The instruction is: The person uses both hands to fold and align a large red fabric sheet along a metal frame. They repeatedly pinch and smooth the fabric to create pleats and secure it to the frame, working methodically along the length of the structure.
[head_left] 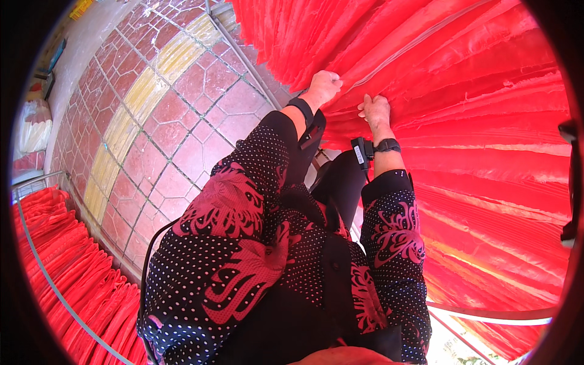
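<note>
Long folds of bright red cloth hang close together in front of me and to my right, with frayed pale edges on some layers. At the near edge of these folds, my left hand is closed, its fingers curled against the cloth. Just right of it and a little nearer, my right hand is also closed, with the fingertips pressed together at the cloth. Both seem to pinch the red cloth, though the exact grip is partly hidden by the fingers. A black strap with a small black device sits on my right wrist.
At the lower left, a metal rack carries another row of red folded cloth. Reddish hexagon-patterned paving with a yellow strip lies to the left. A thin metal bar runs beside the large cloth. Pale bags stand at the far left.
</note>
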{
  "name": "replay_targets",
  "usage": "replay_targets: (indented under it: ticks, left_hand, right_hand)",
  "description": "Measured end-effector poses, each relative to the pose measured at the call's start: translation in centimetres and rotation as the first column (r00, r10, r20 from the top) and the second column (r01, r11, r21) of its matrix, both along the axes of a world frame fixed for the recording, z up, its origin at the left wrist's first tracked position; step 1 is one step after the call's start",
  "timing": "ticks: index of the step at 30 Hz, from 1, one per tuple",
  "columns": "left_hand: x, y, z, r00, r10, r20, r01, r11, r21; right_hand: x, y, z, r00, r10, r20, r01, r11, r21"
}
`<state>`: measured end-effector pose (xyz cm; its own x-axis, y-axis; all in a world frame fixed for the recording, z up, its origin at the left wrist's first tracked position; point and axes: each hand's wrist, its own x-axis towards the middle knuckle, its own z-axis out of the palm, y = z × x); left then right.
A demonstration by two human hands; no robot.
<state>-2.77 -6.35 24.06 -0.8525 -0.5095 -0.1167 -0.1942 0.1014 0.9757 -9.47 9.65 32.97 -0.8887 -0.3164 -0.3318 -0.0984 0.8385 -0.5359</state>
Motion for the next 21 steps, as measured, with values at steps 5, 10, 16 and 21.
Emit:
replay_targets:
  ticks: [5, 10, 16, 21]
  left_hand:
    - [-0.3, 0.1, 0.4, 0.999, 0.011, 0.041, -0.015, 0.995, 0.104]
    - [-0.6, -0.4, 3.8, 0.983, -0.042, -0.176, 0.041, 0.999, -0.009]
    - [-2.4, 0.5, 10.8, 0.936, -0.030, -0.350, 0.041, 0.999, 0.023]
    - [-3.0, -0.6, 13.8, 0.924, -0.055, -0.377, 0.034, 0.998, -0.061]
  right_hand:
    - [0.2, -0.1, 0.3, 1.000, 0.014, 0.008, -0.014, 1.000, 0.017]
    - [0.8, -0.7, 0.8, 0.999, 0.030, 0.012, -0.031, 0.997, 0.073]
    - [1.1, -0.2, 1.8, 0.999, 0.037, -0.002, -0.036, 0.998, 0.042]
    - [1.4, -0.4, 1.1, 0.999, 0.040, 0.023, -0.041, 0.997, 0.069]
